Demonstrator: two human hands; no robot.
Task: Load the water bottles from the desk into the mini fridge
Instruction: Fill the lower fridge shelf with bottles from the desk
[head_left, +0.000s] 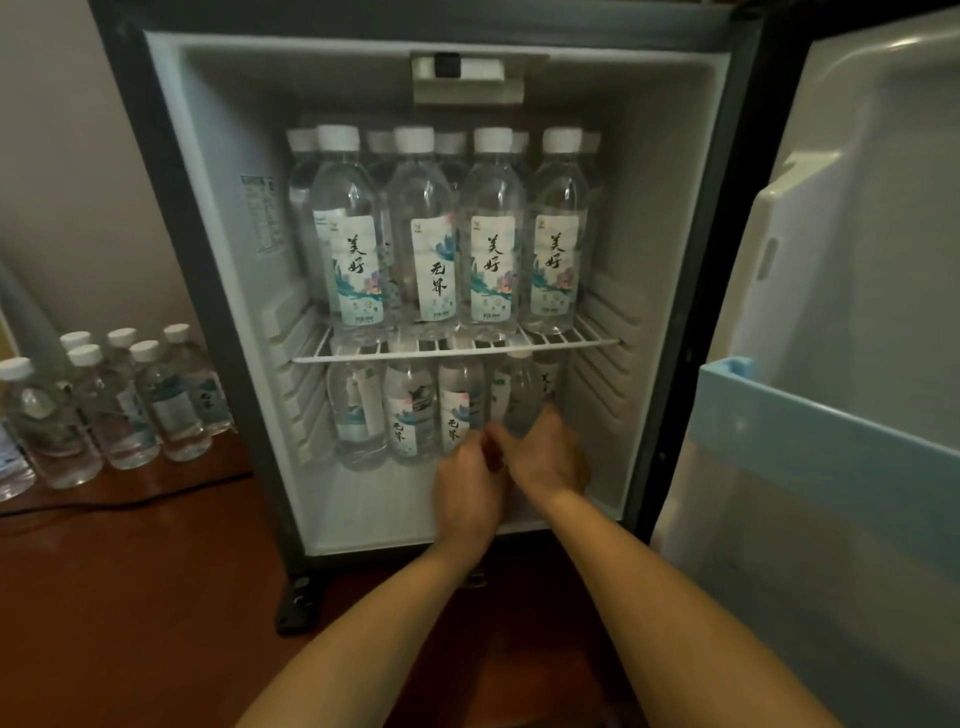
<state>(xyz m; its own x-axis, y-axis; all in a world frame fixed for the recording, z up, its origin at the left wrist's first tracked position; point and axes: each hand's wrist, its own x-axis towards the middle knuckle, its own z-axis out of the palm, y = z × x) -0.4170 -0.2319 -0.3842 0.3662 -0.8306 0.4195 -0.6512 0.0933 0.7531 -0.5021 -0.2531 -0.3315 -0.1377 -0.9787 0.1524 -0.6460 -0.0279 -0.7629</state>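
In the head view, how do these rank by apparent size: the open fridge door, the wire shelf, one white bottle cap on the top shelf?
1. Fridge door, though nearness inflates it.
2. Wire shelf.
3. Bottle cap.

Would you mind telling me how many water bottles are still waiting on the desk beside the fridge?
6 fully visible: three behind, three in front. Another is cut off at the left edge; more may be hidden.
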